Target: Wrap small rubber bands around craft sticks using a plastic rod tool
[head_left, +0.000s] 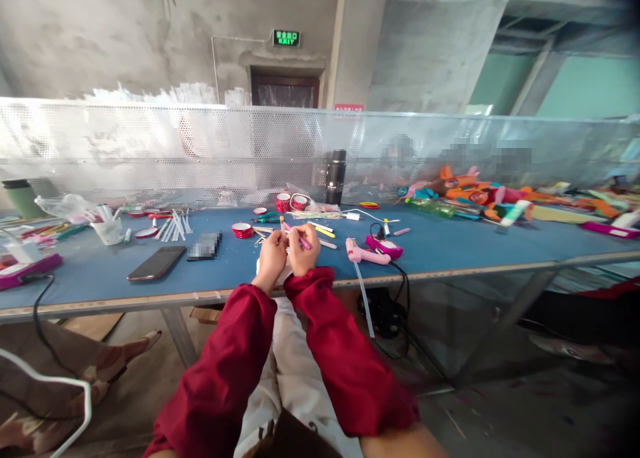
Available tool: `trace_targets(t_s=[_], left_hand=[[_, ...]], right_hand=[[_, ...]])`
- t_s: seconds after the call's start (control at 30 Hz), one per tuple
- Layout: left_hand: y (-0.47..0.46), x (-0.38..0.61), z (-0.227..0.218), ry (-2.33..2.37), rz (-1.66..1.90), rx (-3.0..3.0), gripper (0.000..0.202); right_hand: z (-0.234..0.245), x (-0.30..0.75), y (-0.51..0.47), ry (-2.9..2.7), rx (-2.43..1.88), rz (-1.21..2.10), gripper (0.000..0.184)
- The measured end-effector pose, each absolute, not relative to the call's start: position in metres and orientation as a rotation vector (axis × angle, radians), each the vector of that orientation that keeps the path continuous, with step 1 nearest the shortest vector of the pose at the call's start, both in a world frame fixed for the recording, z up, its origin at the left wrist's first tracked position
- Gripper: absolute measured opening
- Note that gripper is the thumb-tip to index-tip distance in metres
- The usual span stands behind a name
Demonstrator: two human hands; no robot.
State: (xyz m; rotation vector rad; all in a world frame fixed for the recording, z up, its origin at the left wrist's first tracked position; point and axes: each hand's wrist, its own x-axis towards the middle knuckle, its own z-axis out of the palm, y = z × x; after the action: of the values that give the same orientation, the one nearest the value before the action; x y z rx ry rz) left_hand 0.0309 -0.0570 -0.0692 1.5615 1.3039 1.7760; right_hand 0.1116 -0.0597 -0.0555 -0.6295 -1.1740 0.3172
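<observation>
My left hand (273, 257) is closed round a small pale yellowish stick (282, 223), whose top end pokes up above the fingers. Right beside it, my right hand (303, 255) grips a purple pen (305, 243), its tip end hidden by the fingers. The two hands meet over the front edge of the blue table (225, 270). White and yellow pens (325, 231) lie just past the right hand. To the left of the hands are rolls of red tape (243, 230) and a few thin sticks.
A pink hot glue gun (367, 253) lies at the right, its glue stick hanging over the edge. Two phones, one a dark phone (157, 263), and a white cup of pens (107, 230) are at left. A black flask (336, 178) stands behind. Colourful pieces (470, 193) pile up far right.
</observation>
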Motion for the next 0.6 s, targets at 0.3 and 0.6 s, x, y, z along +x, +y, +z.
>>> trace_targets(t_s=[0.3, 0.6], left_hand=[[-0.0548, 0.0301, -0.0714, 1.283, 1.789, 1.544, 0.02], [-0.0568, 0.0301, -0.0698, 1.293, 1.781, 1.554, 0.019]], right_hand=[[-0.0565, 0.1129, -0.0592, -1.192, -0.644, 0.309, 0.019], [-0.0562, 0.1137, -0.062, -1.209, -0.656, 0.28, 0.021]])
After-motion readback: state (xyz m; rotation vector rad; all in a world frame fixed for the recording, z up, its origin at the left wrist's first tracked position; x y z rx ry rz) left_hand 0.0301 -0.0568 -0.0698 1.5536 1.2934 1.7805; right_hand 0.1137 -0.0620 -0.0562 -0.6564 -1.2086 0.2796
